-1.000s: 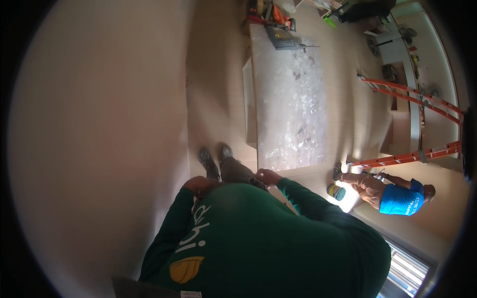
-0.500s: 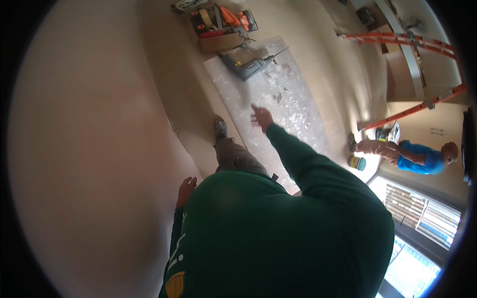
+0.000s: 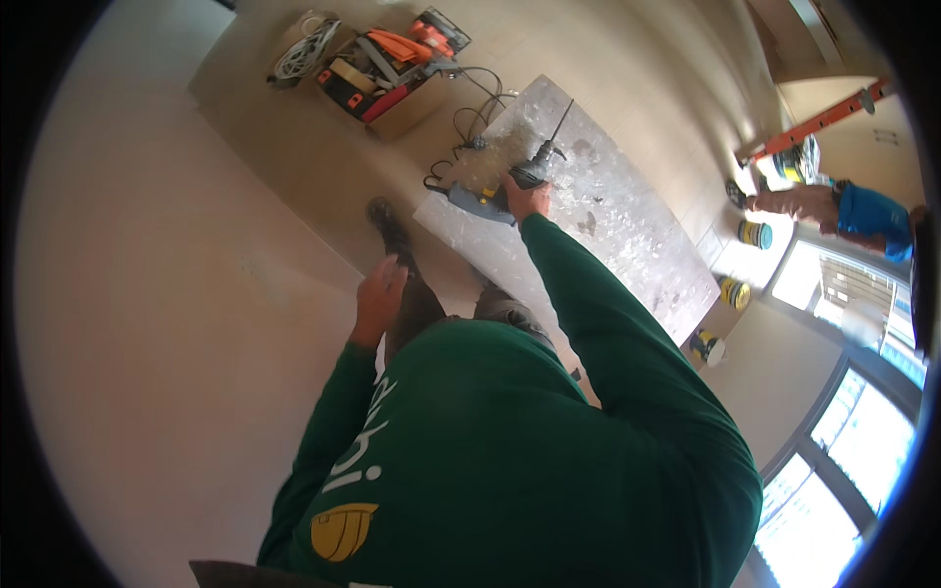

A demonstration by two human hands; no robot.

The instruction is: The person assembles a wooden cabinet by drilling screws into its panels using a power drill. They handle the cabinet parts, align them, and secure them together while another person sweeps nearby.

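A dark grey hammer drill (image 3: 477, 203) with a long thin bit lies on a dusty grey board (image 3: 627, 235) strewn with pale flakes. My right hand (image 3: 529, 197) is on the drill's body behind the chuck, its fingers curled round the casing and partly hidden. From the drill's rear end a dark cable (image 3: 477, 118) runs off the board's far edge. My left hand (image 3: 380, 299) hangs over my leg by the pale wall, empty, with its fingers stretched out.
An open toolbox (image 3: 372, 83) with orange and red tools stands far left, beside a coiled light cable (image 3: 306, 51). On the right are buckets (image 3: 755, 233), an orange ladder (image 3: 818, 122) and a person in a blue shirt (image 3: 872, 218). A pale wall (image 3: 167, 294) borders my left.
My right hand has reached forward and taken hold of the drill. My left hand has come forward from my side. The view has turned, with more of the windows and buckets showing.
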